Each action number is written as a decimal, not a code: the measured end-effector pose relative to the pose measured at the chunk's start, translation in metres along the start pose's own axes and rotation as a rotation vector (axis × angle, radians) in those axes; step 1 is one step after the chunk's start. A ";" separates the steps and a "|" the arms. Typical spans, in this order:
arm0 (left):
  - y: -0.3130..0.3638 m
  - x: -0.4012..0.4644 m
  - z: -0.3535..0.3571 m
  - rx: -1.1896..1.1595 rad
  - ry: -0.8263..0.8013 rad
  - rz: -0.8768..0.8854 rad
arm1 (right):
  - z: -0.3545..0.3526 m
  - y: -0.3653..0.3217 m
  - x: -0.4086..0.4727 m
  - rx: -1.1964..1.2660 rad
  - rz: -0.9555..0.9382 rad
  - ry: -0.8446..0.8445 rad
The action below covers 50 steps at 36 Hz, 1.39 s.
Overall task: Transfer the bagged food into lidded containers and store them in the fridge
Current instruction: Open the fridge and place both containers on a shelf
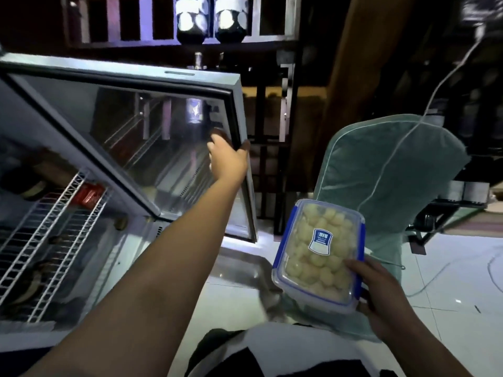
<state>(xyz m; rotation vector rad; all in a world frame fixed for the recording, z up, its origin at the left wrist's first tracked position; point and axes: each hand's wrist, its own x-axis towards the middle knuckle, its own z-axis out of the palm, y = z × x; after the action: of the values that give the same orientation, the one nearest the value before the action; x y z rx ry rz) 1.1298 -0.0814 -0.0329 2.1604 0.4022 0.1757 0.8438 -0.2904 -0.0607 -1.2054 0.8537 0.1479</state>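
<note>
Right hand: our right hand (381, 292) grips the near end of the clear rectangular plastic container with blue clip-lock lid (319, 255), thumb laid on the lid and fingers curled underneath, so we judge it a one-handed carry that leaves the other arm free
Container: it hangs in the air at our right, well apart from the fridge, lid uppermost and roughly level; it is packed with pale yellow round food pieces (315, 265), and a small blue-and-white label sits on the lid
Left hand: our left hand (227, 156) reaches to the free edge of the glass fridge door with dark rubber seal (163, 131), thumb hooked round the outer edge and fingers on the inner glass, which we take as keeping the door swung wide for loading
Fridge interior: the white wire fridge shelf (54, 235) lies at the fridge's near left; dark bottles and a red can rest on or under it
Step judged: filling and lidding look done, shelving not yet
Hard to tell: the fingers under the container are hidden, the label print is unreadable, the shelf's contents are dim and cut off at the left edge, and reflections in the glass confuse what lies behind
</note>
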 end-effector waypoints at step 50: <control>-0.319 -0.054 -0.392 -0.882 0.293 -0.715 | 0.546 0.087 -0.016 -0.621 -0.334 -1.191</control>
<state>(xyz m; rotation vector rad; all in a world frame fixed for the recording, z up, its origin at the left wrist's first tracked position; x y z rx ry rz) 0.9027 0.3727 -0.0631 1.0427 1.0164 0.2093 1.0592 0.2188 -0.0639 -1.5003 -0.4781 0.8028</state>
